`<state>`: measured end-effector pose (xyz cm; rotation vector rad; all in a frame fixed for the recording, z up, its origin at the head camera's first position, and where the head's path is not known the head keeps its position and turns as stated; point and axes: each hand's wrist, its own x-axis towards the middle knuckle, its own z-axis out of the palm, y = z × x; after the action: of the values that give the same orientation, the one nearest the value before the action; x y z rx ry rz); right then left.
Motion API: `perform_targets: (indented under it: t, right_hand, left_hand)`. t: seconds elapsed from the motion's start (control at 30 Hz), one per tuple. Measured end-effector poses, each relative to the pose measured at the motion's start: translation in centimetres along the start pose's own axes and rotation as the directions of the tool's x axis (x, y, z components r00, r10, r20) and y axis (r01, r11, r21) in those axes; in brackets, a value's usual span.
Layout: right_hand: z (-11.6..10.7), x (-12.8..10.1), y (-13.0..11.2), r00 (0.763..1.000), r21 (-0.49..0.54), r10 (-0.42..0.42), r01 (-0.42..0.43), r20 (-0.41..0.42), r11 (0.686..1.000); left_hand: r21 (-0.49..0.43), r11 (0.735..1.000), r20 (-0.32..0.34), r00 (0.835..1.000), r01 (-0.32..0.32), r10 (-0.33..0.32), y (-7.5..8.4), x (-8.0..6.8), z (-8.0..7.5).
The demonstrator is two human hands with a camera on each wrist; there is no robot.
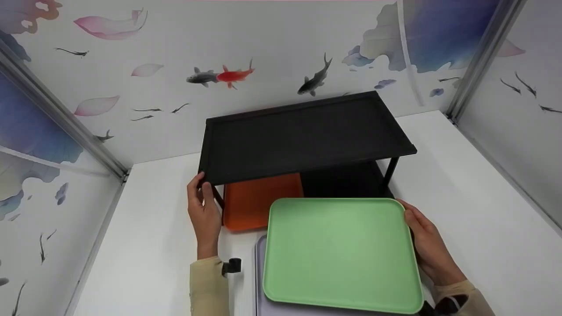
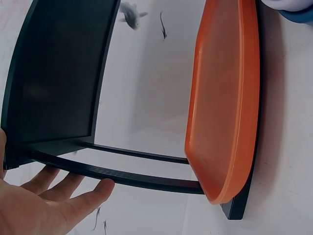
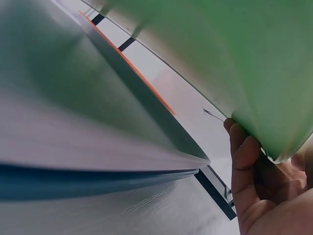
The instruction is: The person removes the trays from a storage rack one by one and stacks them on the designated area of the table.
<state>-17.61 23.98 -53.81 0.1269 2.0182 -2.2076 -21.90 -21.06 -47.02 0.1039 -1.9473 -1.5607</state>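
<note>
A two-tier black shelf (image 1: 303, 136) stands at the back, its top tilted in the head view. My left hand (image 1: 204, 215) holds its front left corner, with fingers around the edge and post (image 2: 122, 177). On the shelf's lower tier, toward the left, lies an orange tray (image 1: 259, 202). My right hand (image 1: 428, 241) grips a light green tray (image 1: 342, 254) by its right edge, the thumb on the rim and fingers beneath. The green tray is held raised over a pale lilac tray (image 1: 260, 272), which it mostly hides. In the right wrist view, a gap separates the two.
A dark blue edge (image 3: 98, 183) shows directly under the lilac tray. The white table (image 1: 149, 228) carries everything. Printed panels with fish and petals form the back wall (image 1: 272, 44) and both sides, joined by metal posts (image 1: 483, 61).
</note>
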Motion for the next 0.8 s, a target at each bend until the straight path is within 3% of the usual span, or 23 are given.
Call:
perform_targets:
  t: [0.1, 0.23, 0.8]
  right_hand:
    - [-0.1, 0.0, 0.1, 1.0, -0.023, 0.002, -0.002, 0.011, 1.0]
    - [-0.1, 0.1, 0.1, 1.0, -0.06, 0.015, -0.014, 0.012, 0.998]
    - [0.3, 0.2, 0.2, 0.999, -0.136, 0.048, -0.045, 0.022, 0.99]
  left_hand:
    - [0.001, 1.0, 0.005, 1.0, 0.006, -0.006, 1.3, -0.3, 0.0]
    - [-0.001, 1.0, 0.004, 1.0, 0.002, -0.002, 1.6, -0.4, -0.1]
    - [-0.006, 1.0, 0.005, 1.0, -0.012, 0.012, 0.5, -0.1, -0.1]
